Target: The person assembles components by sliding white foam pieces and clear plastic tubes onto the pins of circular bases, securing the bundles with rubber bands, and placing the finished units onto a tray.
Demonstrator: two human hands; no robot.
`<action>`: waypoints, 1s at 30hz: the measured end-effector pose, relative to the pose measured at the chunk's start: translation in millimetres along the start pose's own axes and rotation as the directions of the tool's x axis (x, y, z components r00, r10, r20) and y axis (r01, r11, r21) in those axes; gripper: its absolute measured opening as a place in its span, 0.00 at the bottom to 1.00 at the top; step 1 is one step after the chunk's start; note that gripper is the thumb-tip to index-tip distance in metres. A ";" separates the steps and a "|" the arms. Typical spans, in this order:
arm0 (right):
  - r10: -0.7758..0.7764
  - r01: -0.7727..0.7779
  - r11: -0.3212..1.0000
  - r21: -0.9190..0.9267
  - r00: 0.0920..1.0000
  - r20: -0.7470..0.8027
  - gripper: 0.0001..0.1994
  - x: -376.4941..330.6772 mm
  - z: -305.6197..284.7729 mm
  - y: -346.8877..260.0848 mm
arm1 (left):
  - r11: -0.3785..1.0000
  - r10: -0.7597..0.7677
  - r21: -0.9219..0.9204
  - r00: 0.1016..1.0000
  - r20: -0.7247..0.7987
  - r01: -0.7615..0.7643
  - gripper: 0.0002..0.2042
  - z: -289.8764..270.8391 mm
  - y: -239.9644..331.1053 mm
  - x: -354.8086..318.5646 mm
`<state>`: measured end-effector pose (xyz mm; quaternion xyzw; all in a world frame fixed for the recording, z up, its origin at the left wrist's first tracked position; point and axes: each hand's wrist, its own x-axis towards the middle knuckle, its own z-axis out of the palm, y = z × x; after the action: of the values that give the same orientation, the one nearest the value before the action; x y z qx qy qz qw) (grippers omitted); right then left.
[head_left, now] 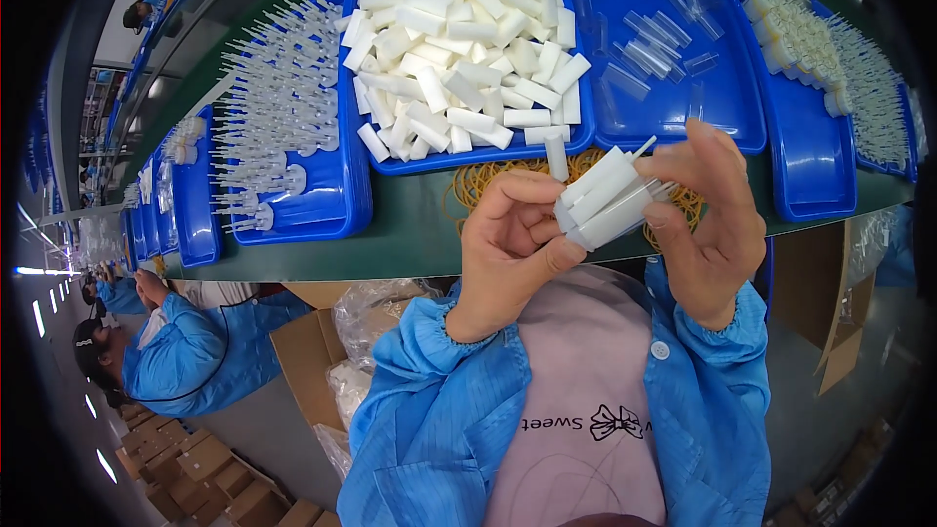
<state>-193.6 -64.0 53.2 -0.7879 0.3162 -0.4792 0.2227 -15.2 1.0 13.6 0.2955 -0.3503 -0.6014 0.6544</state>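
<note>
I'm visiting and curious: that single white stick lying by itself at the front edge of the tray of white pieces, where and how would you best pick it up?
Pinch the lone white stick across its narrow width near the middle, coming from above. It lies flat, pointing toward the person, its near end over the pile of yellow rubber bands, apart from the heap in the blue tray. Both long sides look free.

A long green workbench [410,224] runs far off to the left. Brown cardboard boxes [210,473] are stacked on the grey floor [264,429] near left. Strip lights [39,317] glow at the left edge.
</note>
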 end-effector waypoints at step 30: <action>0.124 0.051 0.779 -0.625 0.964 0.233 0.11 25.0 11.3 108.6 | 0.997 -0.041 0.054 0.975 -0.217 0.054 0.20 -6.1 5.4 0.2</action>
<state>-205.9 -157.4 -7.5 -0.8667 0.4404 -0.2343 -0.0027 -7.1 1.1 14.4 0.3867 -0.2880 -0.5704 0.6650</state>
